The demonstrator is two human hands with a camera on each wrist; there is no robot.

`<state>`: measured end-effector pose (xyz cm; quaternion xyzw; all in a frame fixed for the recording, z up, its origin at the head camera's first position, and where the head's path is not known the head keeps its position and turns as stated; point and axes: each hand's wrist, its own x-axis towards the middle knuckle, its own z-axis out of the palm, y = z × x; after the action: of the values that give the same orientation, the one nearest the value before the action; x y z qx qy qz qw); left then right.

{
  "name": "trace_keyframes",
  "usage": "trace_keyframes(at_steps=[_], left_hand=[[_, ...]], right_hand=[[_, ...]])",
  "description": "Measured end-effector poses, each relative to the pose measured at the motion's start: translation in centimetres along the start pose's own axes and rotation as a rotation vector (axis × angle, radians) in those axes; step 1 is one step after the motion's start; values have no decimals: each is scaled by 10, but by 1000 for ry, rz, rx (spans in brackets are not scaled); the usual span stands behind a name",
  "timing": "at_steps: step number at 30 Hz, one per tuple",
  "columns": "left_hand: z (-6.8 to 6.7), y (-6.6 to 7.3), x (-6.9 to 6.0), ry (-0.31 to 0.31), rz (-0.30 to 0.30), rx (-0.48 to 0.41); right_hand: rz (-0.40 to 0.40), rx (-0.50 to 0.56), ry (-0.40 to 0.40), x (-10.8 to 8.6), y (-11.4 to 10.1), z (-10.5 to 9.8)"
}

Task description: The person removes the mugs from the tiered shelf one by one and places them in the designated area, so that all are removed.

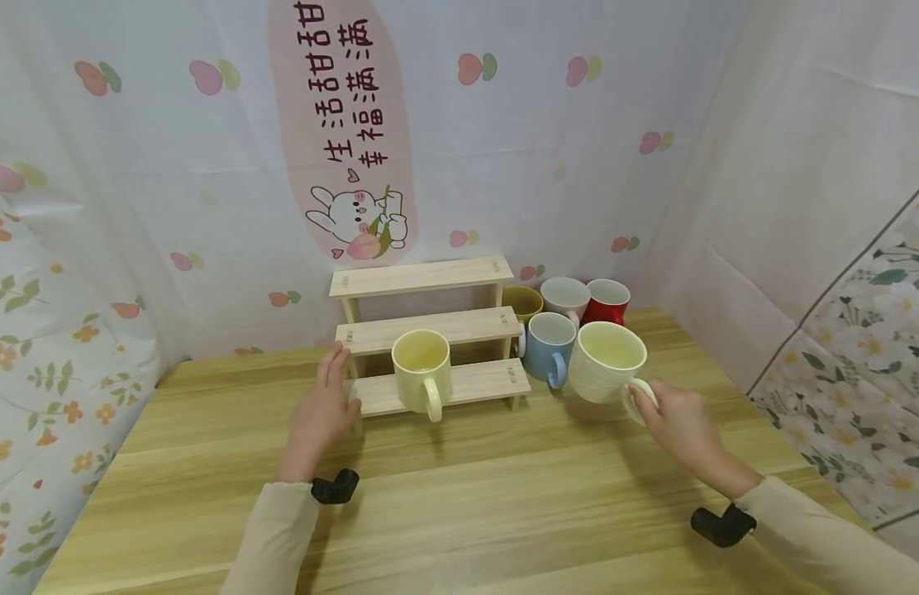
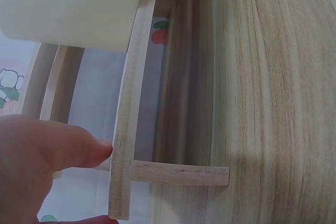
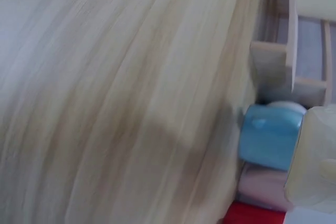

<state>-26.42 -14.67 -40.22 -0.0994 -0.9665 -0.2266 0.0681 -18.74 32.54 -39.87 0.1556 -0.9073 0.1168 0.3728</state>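
Note:
A three-step wooden shelf (image 1: 378, 330) stands at the back of the table. On its lowest step sits a pale yellow mug (image 1: 410, 384), its handle facing me. My left hand (image 1: 318, 426) rests against the shelf's left end, fingers fairly straight; in the left wrist view the thumb (image 2: 79, 144) touches a board's edge. With my right hand (image 1: 678, 421) I grip the handle of a cream mug (image 1: 601, 376), which is upright and appears raised off the table. Directly left of it is a blue mug (image 1: 545, 351). My right hand is out of sight in the right wrist view.
Behind the blue mug, beside the shelf, stand a red mug (image 1: 604, 307), a pale pink mug (image 1: 564, 299) and a mustard mug (image 1: 521, 303). A white mug edge shows left of the blue one. Printed cloth (image 1: 504, 182) hangs behind the wooden table (image 1: 504, 496).

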Motion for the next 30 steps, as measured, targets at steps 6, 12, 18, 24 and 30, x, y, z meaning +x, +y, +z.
trace_keyframes(at_steps=[6,12,18,24,30], left_hand=[[0,1,1,3,4,-5],[-1,2,1,-10,-1,3],[2,2,0,-16,-1,10],[1,2,0,-5,9,9],[1,2,0,-1,2,9]], right_hand=[[-11,-48,0,-6,15,8],[68,-80,-53,-9,24,20],[142,-87,-133,-12,28,31],[198,-89,-198,-7,28,36],[239,-72,-246,-3,29,39]])
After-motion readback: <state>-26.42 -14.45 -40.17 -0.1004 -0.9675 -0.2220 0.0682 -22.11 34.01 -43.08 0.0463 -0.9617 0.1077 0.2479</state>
